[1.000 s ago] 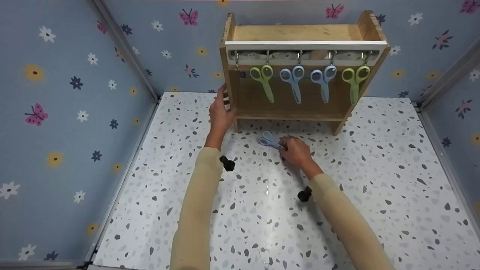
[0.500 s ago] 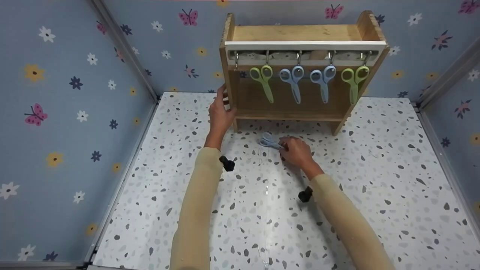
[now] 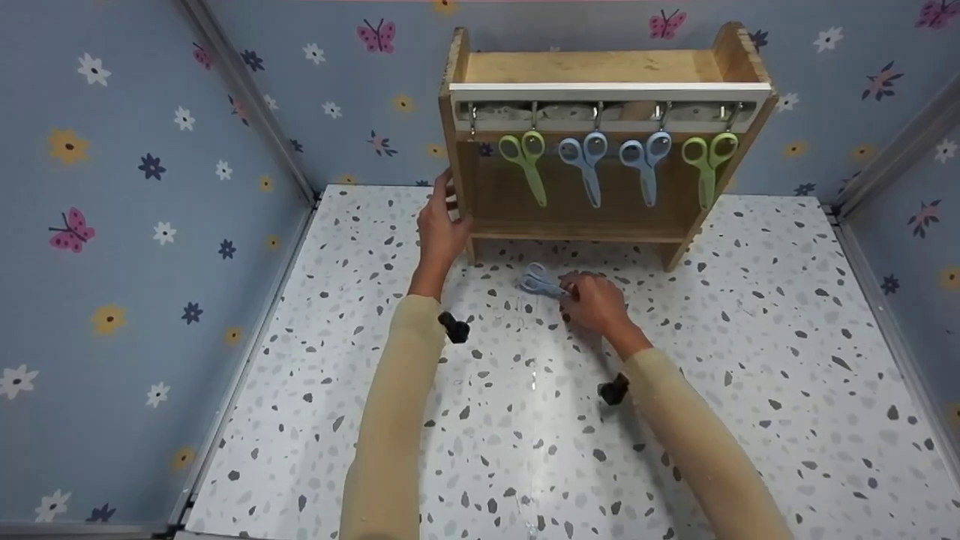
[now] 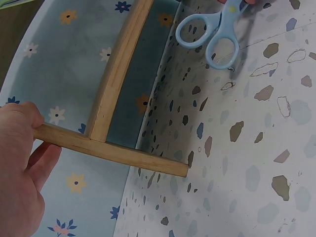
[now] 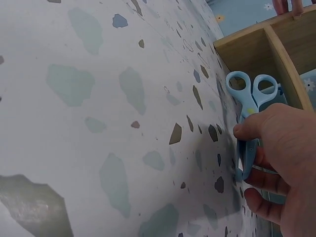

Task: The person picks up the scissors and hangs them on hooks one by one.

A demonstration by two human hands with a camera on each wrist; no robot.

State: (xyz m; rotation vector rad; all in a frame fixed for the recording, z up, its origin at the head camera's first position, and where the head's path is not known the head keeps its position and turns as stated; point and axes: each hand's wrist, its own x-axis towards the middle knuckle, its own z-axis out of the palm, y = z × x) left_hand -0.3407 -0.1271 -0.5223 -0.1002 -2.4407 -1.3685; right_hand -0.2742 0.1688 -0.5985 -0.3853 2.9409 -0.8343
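Note:
My right hand (image 3: 598,304) pinches the blade end of blue scissors (image 3: 541,281) close over the speckled table, in front of the wooden rack. In the right wrist view, the thumb lies across the scissors (image 5: 250,101) just below their two finger loops, which point away from the hand. My left hand (image 3: 444,229) grips the left side panel of the rack (image 3: 577,232); the left wrist view shows thumb and fingers (image 4: 43,165) on either side of the wooden edge. Along the rack's rail, green scissors (image 3: 530,169) and blue scissors (image 3: 585,169) hang from hooks.
The leftmost hook (image 3: 472,124) on the rail bears no scissors. More blue scissors (image 3: 646,169) and green scissors (image 3: 708,171) hang at the right. Flowered panels (image 3: 150,247) enclose the speckled table (image 3: 480,450) at the left, back and right.
My right hand and the blue scissors have shifted very slightly to the right. The left hand stays on the rack's side, and the hanging scissors keep their places.

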